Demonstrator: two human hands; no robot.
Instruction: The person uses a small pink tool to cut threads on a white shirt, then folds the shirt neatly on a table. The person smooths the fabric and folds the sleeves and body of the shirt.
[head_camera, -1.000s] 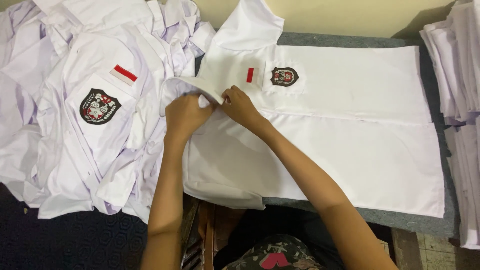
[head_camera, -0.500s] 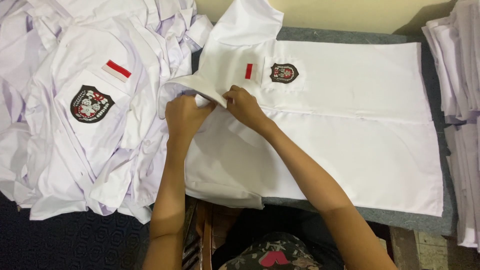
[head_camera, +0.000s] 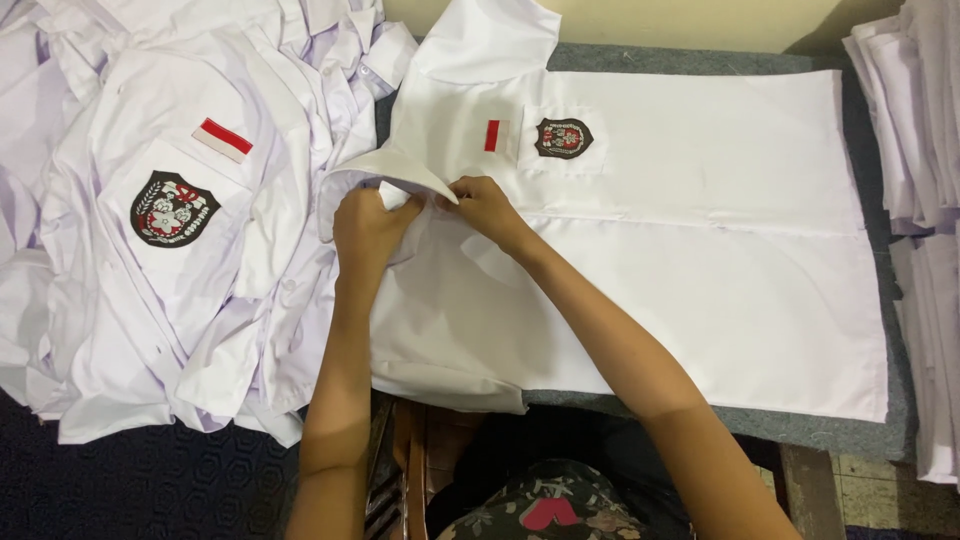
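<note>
Your hands met at the collar of the spread white shirt.

Your left hand (head_camera: 368, 228) was closed, pinching cloth just under the collar (head_camera: 395, 172), and your right hand (head_camera: 487, 207) gripped the collar's edge beside it, fingers curled. The shirt (head_camera: 680, 270) lay flat, front up, on the grey pad (head_camera: 700, 60), its badge (head_camera: 563, 138) and red patch (head_camera: 496, 135) just above your right hand. A loose heap (head_camera: 170, 230) of like shirts touched its left side; folded stacks (head_camera: 920, 120) stood to the right. Had you pulled unevenly, the placket could have skewed or creased, and the sleeve might have snagged the heap and dragged it in.
</note>
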